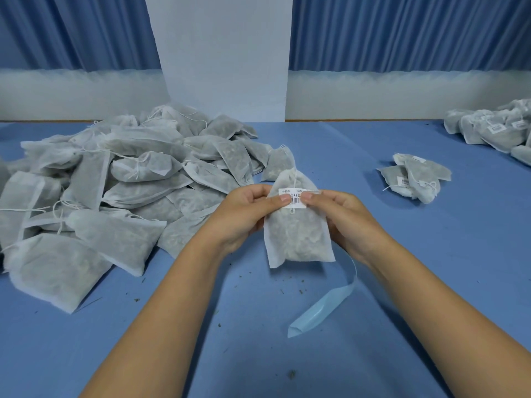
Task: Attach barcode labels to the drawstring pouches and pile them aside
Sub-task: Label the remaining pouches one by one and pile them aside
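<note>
Blue worktop (258, 340), dark crumbs scattered. Pale blue backing strip (319, 310) curls near right forearm. Left hand (244, 214) and right hand (342, 216) grip drawstring pouch (298, 237) above worktop centre, thumbs pressing barcode label (294, 198) near its neck. Unlabelled pouch heap (129, 182) left. Small labelled stack (416, 176) right, bigger labelled pile (494, 130) far right. Behind: white pillar (224, 53), blue curtains (402, 30).
</note>
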{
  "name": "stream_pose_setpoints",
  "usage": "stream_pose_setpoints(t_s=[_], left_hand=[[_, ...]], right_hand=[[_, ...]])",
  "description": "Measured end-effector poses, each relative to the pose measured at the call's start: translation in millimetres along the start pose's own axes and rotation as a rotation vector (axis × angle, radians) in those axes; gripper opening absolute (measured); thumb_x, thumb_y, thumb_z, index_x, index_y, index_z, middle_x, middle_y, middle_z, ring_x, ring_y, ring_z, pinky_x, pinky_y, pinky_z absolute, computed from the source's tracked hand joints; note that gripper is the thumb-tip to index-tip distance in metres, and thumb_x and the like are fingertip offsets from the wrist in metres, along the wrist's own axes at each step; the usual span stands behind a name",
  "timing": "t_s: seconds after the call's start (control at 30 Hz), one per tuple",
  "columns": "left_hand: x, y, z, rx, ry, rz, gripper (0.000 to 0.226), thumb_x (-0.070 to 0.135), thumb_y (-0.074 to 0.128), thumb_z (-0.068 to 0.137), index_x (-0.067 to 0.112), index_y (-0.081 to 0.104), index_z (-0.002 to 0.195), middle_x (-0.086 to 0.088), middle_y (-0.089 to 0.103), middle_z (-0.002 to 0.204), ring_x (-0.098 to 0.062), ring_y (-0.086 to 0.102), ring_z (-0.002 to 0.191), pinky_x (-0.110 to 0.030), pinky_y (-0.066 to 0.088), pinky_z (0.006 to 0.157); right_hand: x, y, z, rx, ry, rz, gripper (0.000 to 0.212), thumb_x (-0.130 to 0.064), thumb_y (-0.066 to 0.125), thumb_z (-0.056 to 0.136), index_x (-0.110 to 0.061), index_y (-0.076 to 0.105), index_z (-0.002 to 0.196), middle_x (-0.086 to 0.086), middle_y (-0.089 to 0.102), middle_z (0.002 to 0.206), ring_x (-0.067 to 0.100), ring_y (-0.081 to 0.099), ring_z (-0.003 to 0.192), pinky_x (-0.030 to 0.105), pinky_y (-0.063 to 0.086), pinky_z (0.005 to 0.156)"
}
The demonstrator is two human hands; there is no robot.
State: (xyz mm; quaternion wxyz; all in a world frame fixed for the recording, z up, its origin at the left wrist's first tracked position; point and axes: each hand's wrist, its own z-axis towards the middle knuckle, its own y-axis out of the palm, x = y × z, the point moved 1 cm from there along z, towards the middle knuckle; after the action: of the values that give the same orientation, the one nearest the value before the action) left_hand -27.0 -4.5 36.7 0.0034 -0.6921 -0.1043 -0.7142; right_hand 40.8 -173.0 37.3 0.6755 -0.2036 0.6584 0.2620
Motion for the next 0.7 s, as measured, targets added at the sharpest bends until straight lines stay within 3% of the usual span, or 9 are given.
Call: stream_pose_setpoints(t_s=[0.13, 0.27, 0.37, 0.47, 0.53, 0.6, 0.63, 0.7], left_hand=[[-3, 1, 2, 0.027, -0.017, 0.014, 0.005, 0.014, 0.07, 0.09, 0.011, 0.072, 0.093, -0.004, 0.076, 0.088, -0.015, 0.071, 0.082, -0.025, 0.058, 0.075], [-9, 1, 8, 0.195, -0.003, -0.062, 0.01, 0.016, 0.065, 0.095, 0.007, 0.07, 0.093, -0.004, 0.075, 0.085, -0.015, 0.071, 0.081, -0.026, 0.06, 0.073], [-13, 1, 13, 0.29, -0.003, -0.115, 0.017, 0.021, 0.063, 0.097, 0.005, 0.069, 0.094, -0.004, 0.076, 0.085, -0.016, 0.073, 0.082, -0.025, 0.06, 0.07], [-13, -1, 16, 0.323, -0.013, -0.096, 0.039, 0.039, 0.054, 0.101, 0.002, 0.067, 0.103, -0.008, 0.076, 0.095, -0.016, 0.074, 0.083, -0.026, 0.06, 0.071], [-15, -12, 16, 0.467, 0.013, 0.161, 0.039, 0.043, 0.055, 0.099, 0.005, 0.065, 0.102, -0.011, 0.071, 0.101, -0.017, 0.071, 0.082, -0.033, 0.06, 0.076], [-15, -29, 12, 0.583, 0.057, 0.801, 0.025, 0.03, 0.062, 0.096, 0.009, 0.064, 0.11, -0.01, 0.067, 0.113, -0.022, 0.063, 0.097, -0.035, 0.052, 0.087], [-16, -35, 11, 0.578, 0.039, 1.104, 0.026, 0.024, 0.062, 0.093, 0.011, 0.063, 0.115, -0.009, 0.064, 0.119, -0.026, 0.058, 0.108, -0.036, 0.046, 0.09], [-17, -43, 8, 0.525, -0.076, 1.431, 0.031, 0.023, 0.064, 0.089, 0.013, 0.062, 0.118, -0.011, 0.058, 0.125, -0.033, 0.049, 0.117, -0.038, 0.04, 0.091]], right_hand=[[0, -2, 1, 0.065, -0.043, -0.167, 0.013, -0.022, 0.07, 0.089, -0.02, 0.077, 0.078, 0.0, 0.076, 0.083, 0.01, 0.071, 0.076, 0.019, 0.052, 0.064], [-1, -2, 0, 0.083, -0.06, -0.362, 0.016, -0.034, 0.069, 0.089, -0.021, 0.066, 0.099, -0.005, 0.071, 0.079, 0.009, 0.064, 0.073, 0.024, 0.05, 0.07], [0, -1, -2, 0.071, -0.112, -0.522, 0.032, -0.023, 0.069, 0.086, -0.032, 0.048, 0.108, -0.013, 0.064, 0.062, 0.012, 0.06, 0.061, 0.025, 0.048, 0.06], [-2, -2, -1, 0.106, -0.196, -0.43, 0.029, -0.02, 0.066, 0.091, -0.03, 0.048, 0.111, -0.007, 0.06, 0.056, 0.014, 0.056, 0.051, 0.022, 0.041, 0.047], [-5, -8, 1, 0.145, -0.186, -0.284, 0.017, -0.02, 0.066, 0.093, -0.026, 0.058, 0.106, -0.006, 0.06, 0.058, 0.013, 0.056, 0.05, 0.019, 0.037, 0.043], [-7, -14, 2, 0.15, -0.121, -0.167, 0.009, -0.019, 0.068, 0.091, -0.025, 0.067, 0.098, -0.001, 0.063, 0.065, 0.013, 0.059, 0.055, 0.019, 0.039, 0.043], [-7, -16, 2, 0.138, -0.067, -0.119, 0.009, -0.018, 0.069, 0.09, -0.024, 0.07, 0.097, 0.0, 0.065, 0.068, 0.013, 0.061, 0.057, 0.018, 0.043, 0.046], [-5, -18, 4, 0.128, 0.024, -0.013, 0.013, -0.015, 0.07, 0.089, -0.022, 0.074, 0.1, 0.003, 0.066, 0.073, 0.012, 0.063, 0.059, 0.018, 0.052, 0.057]])
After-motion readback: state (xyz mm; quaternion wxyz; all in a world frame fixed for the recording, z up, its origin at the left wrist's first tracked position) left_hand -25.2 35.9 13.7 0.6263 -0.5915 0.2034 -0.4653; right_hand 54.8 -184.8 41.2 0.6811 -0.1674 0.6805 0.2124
